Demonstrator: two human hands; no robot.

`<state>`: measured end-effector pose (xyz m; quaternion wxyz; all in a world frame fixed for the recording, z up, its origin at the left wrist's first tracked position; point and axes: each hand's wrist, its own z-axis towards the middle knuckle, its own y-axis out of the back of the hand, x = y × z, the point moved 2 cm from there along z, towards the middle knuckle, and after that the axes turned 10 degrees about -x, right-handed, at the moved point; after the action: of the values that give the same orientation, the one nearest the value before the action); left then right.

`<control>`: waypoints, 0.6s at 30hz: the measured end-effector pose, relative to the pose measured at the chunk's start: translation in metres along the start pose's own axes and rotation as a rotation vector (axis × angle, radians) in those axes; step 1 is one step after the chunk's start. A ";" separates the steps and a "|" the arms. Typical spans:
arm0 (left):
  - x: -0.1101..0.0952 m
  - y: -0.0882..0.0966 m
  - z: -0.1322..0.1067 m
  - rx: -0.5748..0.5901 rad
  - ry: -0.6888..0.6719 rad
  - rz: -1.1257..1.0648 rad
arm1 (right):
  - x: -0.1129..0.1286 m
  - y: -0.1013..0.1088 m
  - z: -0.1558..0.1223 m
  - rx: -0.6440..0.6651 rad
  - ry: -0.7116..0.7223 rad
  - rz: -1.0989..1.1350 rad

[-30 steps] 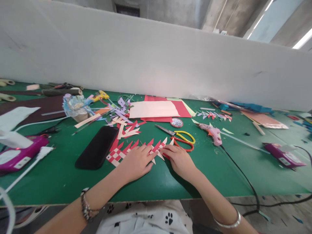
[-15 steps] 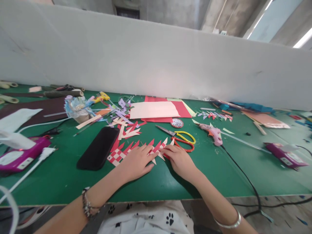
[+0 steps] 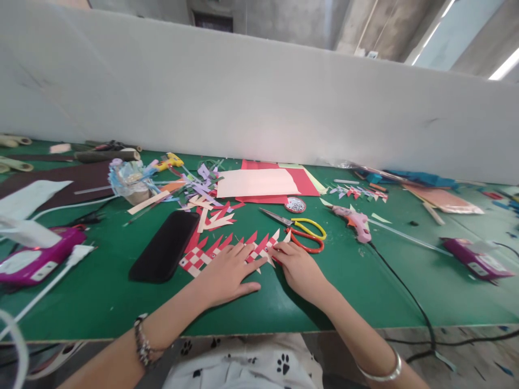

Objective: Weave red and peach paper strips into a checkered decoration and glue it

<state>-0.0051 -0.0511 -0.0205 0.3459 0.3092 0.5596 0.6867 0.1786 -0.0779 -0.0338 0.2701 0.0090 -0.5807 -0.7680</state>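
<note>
A row of small woven paper fish (image 3: 191,261), red and cream checks with pointed strips sticking out, lies in front of me. My left hand (image 3: 227,274) rests flat over the middle of the row, fingers stretched and thumb apart. Farther right, my right hand (image 3: 299,269) has bent fingers closed on the right-hand woven paper fish (image 3: 263,246); its thumb is hidden. Just beyond that hand lie scissors (image 3: 298,226) with one yellow and one red handle. A black phone (image 3: 165,247) sits left of the row.
Behind are cut paper strips (image 3: 217,220), a cream sheet (image 3: 255,182) on red paper, and a round tin of small eyes (image 3: 295,205). A pink glue gun (image 3: 356,222) with its cord lies right. Purple power strips (image 3: 474,257) stand at both sides. A white partition (image 3: 259,97) closes the back.
My left thumb has spread slightly outward, away from the fingers. My right hand stays almost in place, and the paper fish have hardly shifted.
</note>
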 end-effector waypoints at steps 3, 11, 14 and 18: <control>0.000 -0.001 0.000 0.013 0.005 -0.026 | 0.000 -0.002 0.000 -0.003 0.013 -0.024; 0.014 0.008 -0.001 -0.043 0.035 -0.161 | -0.003 -0.002 -0.001 -0.075 0.011 0.021; 0.030 0.016 0.000 -0.152 0.184 -0.148 | -0.006 0.002 0.000 -0.229 -0.016 0.049; 0.041 0.013 0.000 -0.128 0.276 -0.070 | -0.010 0.008 -0.001 -0.437 -0.058 0.105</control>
<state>-0.0302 -0.0194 -0.0059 0.3082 0.1695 0.5675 0.7445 0.1909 -0.0758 -0.0297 0.2885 -0.1020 -0.4079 -0.8602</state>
